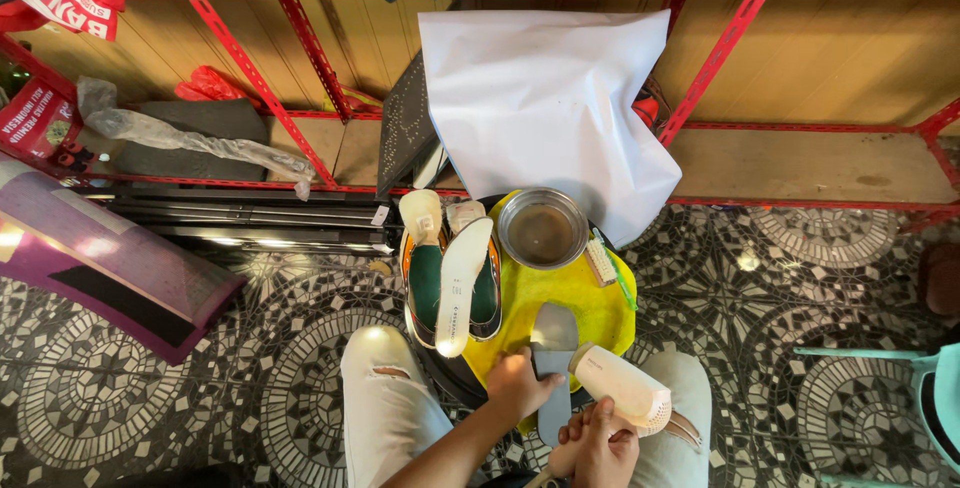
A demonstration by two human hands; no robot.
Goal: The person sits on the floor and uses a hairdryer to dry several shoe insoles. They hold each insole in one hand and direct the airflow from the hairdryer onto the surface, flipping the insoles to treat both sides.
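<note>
My left hand [517,384] presses down on a grey shoe insole [554,348] that lies on a yellow cloth [600,313] over a round black stool. My right hand [598,443] grips the handle of a cream hair dryer [625,385], whose nozzle points at the insole. Left of the insole lies a pair of flat shoes [428,278] with green linings, and a white insole [460,283] rests across them. A metal bowl [543,228] with brownish liquid stands at the far side of the cloth, with a small brush [600,261] to its right.
A red metal shelf frame [300,58] runs along the back, with a large white sheet [550,98] draped from it. Dark metal bars [240,218] and a purple panel [90,258] lie at the left. A teal chair [935,388] stands at the right on patterned floor tiles [780,298].
</note>
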